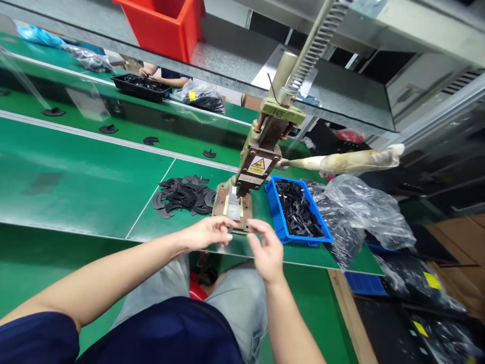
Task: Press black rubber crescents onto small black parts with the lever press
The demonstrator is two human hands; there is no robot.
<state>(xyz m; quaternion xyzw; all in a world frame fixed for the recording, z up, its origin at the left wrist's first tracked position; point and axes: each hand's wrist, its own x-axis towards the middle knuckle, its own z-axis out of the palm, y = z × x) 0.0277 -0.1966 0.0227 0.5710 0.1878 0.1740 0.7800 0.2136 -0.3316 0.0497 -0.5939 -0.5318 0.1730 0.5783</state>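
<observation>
My left hand (212, 232) hovers at the front of the hand press (257, 151), its thumb and fingers drawn together. Whatever sits between those fingertips is too small to make out. Opposite it, my right hand (267, 250) is raised with thumb and forefinger apart and nothing visible between them. Just beyond both hands, the press base (248, 206) carries a pale block (234, 208) beneath the ram. To the left lies a heap of curved black plastic parts (185, 194). A blue tray (271, 194) on the right holds many small black pieces (297, 207).
The press lever (352, 161), wrapped in pale material, sticks out to the right above clear plastic bags (364, 207). Single black parts (150, 140) lie spaced along the green conveyor behind. A red bin (162, 25) stands on the overhead shelf; another person's hands (147, 71) work beyond.
</observation>
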